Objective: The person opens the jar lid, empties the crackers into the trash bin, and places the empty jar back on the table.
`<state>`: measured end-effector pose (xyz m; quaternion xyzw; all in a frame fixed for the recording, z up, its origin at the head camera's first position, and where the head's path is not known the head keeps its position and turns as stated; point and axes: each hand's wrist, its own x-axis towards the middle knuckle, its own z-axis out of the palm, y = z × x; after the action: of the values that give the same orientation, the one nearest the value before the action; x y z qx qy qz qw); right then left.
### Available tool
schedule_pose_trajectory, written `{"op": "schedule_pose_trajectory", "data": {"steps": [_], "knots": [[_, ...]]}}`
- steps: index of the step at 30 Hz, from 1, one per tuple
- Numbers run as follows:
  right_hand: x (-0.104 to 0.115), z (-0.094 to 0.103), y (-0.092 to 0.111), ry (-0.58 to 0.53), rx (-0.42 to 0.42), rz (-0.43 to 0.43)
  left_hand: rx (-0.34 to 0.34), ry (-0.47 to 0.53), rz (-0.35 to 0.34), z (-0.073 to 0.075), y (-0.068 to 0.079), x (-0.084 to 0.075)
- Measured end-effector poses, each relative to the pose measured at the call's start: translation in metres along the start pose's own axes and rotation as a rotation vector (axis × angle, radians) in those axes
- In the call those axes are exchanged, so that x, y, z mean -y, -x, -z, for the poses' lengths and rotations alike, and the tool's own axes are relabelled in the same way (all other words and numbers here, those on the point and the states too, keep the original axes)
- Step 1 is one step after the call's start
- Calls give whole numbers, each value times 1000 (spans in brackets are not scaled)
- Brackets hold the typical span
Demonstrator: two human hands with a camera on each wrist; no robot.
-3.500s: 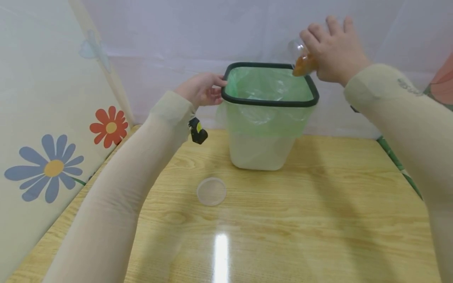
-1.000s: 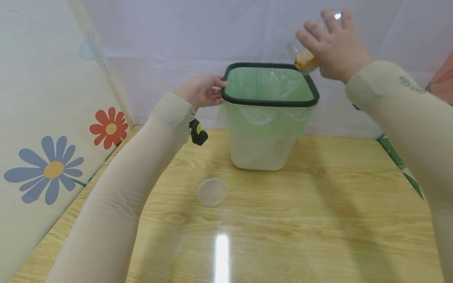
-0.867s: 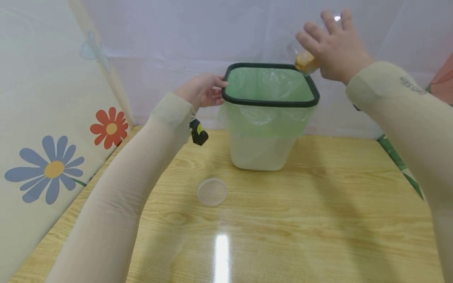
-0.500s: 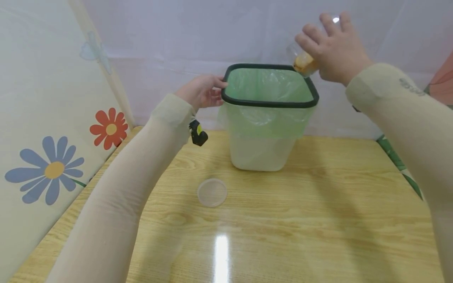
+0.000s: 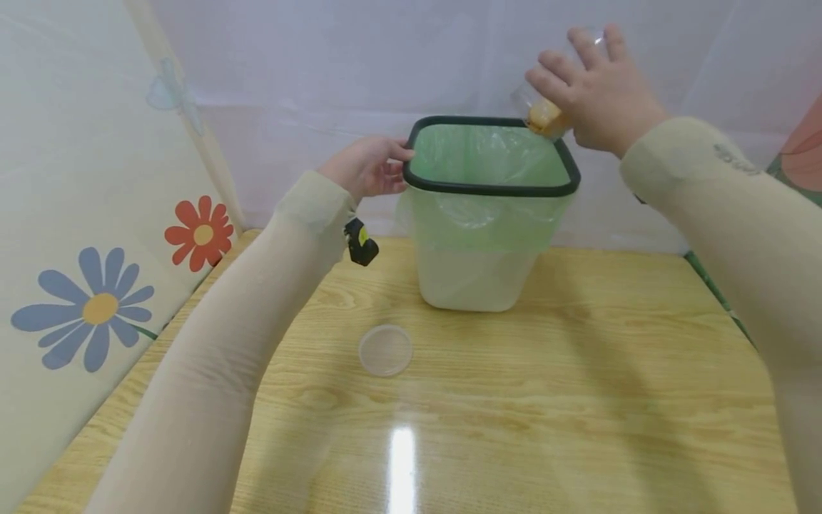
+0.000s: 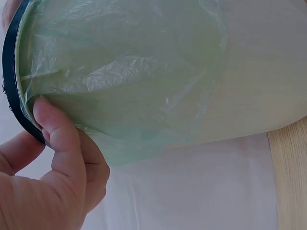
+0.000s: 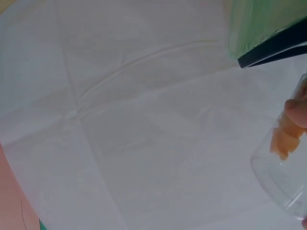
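My left hand point(image 5: 369, 165) pinches the left rim of a whitish trash can point(image 5: 475, 282), thumb over the black rim ring point(image 5: 491, 190). In the left wrist view its curled fingers point(image 6: 62, 129) press the green bag liner point(image 6: 134, 91) from outside. My right hand point(image 5: 600, 100) grips a clear plastic jar point(image 7: 271, 177) from above, tilted over the can's right back corner. Orange-yellow pieces point(image 5: 544, 118) lie inside near the jar's low end; the right wrist view shows them as soft clumps point(image 7: 286, 139). A round clear lid point(image 5: 385, 351) lies flat on the table.
The wood-grain table point(image 5: 546, 400) carries the can at its back edge. A pale cloth point(image 5: 353, 64) hangs close behind, and a flower-printed one point(image 5: 70, 185) stands at the left. A black wrist camera point(image 5: 361, 243) sits under the left cuff.
Over the last seconds the orange mass in the jar has shrunk and paled, and the jar's tilt has changed. In the last half second the right hand shifts slightly left. The left hand stays put.
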<state>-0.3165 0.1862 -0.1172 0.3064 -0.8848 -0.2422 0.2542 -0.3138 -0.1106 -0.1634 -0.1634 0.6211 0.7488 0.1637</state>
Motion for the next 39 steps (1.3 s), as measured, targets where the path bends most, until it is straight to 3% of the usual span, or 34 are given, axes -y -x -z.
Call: {"op": "schedule_pose_trajectory", "data": {"steps": [39], "knots": [[-3, -1, 0, 50, -56, 93, 20, 14, -5, 1, 1, 0]]}}
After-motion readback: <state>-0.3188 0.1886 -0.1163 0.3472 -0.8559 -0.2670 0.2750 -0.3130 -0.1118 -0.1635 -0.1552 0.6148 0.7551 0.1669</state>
